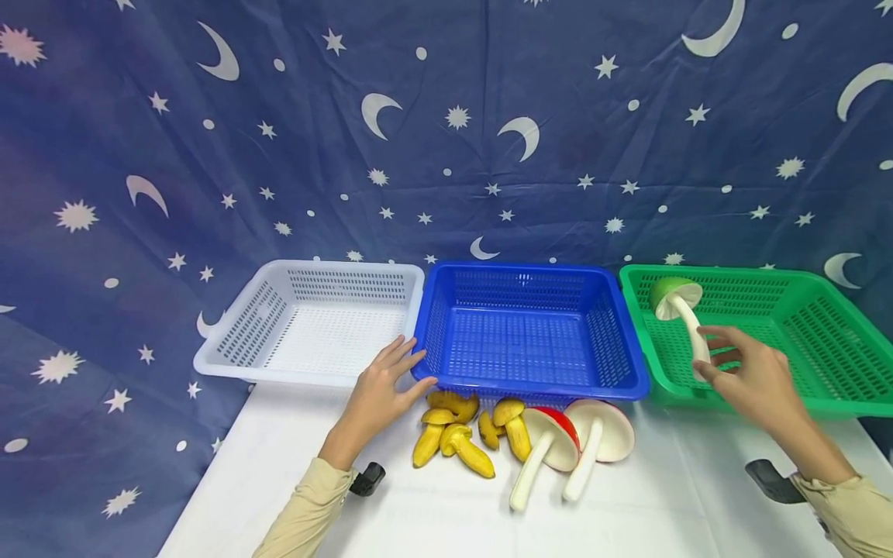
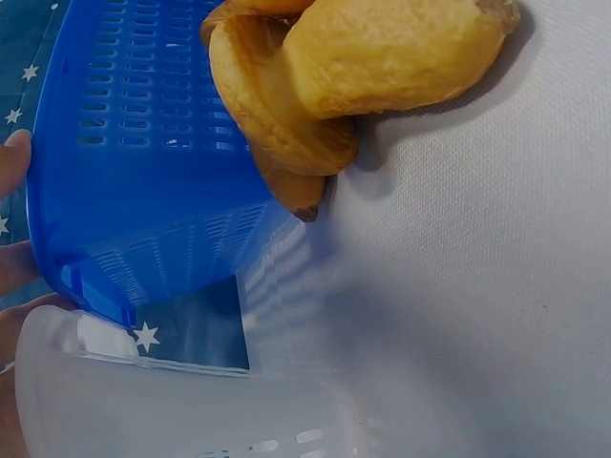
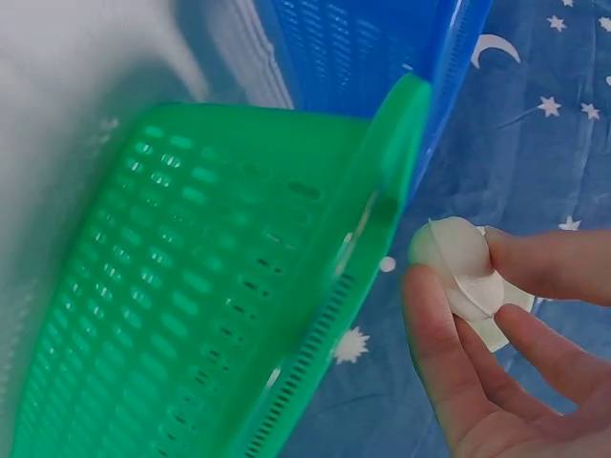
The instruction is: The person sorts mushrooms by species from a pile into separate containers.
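My right hand (image 1: 749, 376) pinches the white stem of a green-capped toy mushroom (image 1: 687, 314) over the left part of the green basket (image 1: 802, 341). In the right wrist view the stem's rounded end (image 3: 458, 262) shows between thumb and fingers. My left hand (image 1: 384, 387) has its fingers spread at the near corner where the white basket (image 1: 300, 376) and the blue basket (image 1: 530, 380) meet. Several yellow-brown mushrooms (image 1: 470, 453) lie on the table before the blue basket. Beside them lie two red-capped mushrooms (image 1: 558, 434) with white stems.
The three baskets stand side by side at the back of the white-covered table (image 1: 432, 519). Behind them hangs a dark blue cloth (image 1: 432, 155) with white moons and stars. A black wrist camera (image 1: 367, 479) sits on the left wrist, another black device (image 1: 774, 482) on the right.
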A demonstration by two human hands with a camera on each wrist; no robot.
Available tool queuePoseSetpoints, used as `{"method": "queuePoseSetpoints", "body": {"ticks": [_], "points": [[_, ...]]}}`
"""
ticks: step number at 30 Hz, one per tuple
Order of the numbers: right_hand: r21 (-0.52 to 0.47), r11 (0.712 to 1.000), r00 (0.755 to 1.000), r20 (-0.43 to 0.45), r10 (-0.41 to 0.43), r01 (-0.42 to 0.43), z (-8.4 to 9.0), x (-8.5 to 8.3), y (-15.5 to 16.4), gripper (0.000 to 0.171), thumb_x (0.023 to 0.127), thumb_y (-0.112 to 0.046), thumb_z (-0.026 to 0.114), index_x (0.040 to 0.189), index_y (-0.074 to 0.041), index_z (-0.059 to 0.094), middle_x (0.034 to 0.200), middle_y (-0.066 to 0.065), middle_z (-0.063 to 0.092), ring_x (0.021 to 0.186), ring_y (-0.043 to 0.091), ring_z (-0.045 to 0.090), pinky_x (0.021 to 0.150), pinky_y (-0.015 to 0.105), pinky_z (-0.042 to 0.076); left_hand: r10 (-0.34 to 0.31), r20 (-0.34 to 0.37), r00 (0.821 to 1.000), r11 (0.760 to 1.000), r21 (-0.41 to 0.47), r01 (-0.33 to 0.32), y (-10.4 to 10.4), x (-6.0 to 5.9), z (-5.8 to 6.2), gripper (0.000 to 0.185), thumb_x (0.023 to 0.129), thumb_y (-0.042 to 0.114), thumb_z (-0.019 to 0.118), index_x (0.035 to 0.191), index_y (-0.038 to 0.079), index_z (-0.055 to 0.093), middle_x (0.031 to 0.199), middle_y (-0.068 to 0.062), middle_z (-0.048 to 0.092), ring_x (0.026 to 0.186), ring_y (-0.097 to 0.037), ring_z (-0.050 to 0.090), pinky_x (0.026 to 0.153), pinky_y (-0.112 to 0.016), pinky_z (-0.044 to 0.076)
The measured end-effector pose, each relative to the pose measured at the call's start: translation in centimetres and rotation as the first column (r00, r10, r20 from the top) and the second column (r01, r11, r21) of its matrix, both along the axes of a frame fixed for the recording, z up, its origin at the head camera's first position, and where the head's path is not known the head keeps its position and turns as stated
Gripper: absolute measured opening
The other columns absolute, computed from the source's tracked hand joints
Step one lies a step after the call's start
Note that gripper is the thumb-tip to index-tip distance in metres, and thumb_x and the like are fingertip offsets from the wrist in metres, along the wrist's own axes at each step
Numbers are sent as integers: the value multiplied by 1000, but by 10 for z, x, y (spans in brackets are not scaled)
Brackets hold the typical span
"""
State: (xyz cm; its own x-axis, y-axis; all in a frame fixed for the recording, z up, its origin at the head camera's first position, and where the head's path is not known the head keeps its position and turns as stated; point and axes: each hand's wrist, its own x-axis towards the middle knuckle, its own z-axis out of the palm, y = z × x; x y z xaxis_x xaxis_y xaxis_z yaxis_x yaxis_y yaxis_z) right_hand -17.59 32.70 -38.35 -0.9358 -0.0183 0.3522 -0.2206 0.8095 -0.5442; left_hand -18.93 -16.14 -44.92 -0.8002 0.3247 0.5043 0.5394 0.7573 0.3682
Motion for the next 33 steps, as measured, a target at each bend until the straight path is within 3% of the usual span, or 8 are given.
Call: {"method": "queuePoseSetpoints", "body": {"ticks": [3,6,10,13,20,27,33], "points": [[14,1000,1000,21,-5,5,-4,-7,3,50,78,-3,72,123,5,54,97,28,63,67,-11,50,85,65,21,0,0,1000,1000,0,0,0,0,0,48,81,33,74,119,4,65,135,-15,52,131,-32,40,103,-49,37],[21,1000,999,49,-7,6,-9,-15,6,51,78,-3,72,124,6,53,98,30,62,69,14,63,86,66,21,1,6,1000,1000,3,-1,0,0,0,49,82,35,73,120,4,65,135,-15,52,131,-32,40,104,-49,37],[30,1000,995,96,-11,8,-17,-24,8,53,77,-2,72,124,8,52,101,32,60,79,42,64,78,59,35,3,14,1000,1000,6,-3,0,-1,1,49,83,36,72,120,5,65,135,-14,52,131,-32,40,104,-49,36],[29,1000,992,125,-10,7,-22,-31,10,51,77,-3,71,124,8,52,102,32,60,82,44,63,66,49,44,6,12,1000,1000,4,-6,-1,-1,0,49,83,36,73,120,5,65,135,-14,52,131,-32,40,104,-49,36],[-26,1000,978,210,20,-14,-27,-45,11,49,79,-2,67,123,11,49,102,34,57,82,44,64,59,40,54,5,10,1000,1000,9,-5,-1,-2,-1,49,83,38,72,119,5,66,135,-14,53,131,-30,40,104,-48,37],[-39,999,950,309,30,-19,-31,-56,10,52,79,0,67,124,14,45,101,37,56,68,32,66,50,34,53,2,14,1000,1000,11,-2,0,-1,0,49,83,37,72,119,4,66,134,-14,53,131,-31,40,104,-48,37],[-3,999,933,358,38,-40,-35,-62,11,52,78,-1,68,122,15,45,96,33,59,70,31,61,49,32,49,-1,12,1000,1000,14,0,0,-1,-2,50,83,38,72,119,4,66,134,-14,53,132,-30,40,104,-48,37]]}}
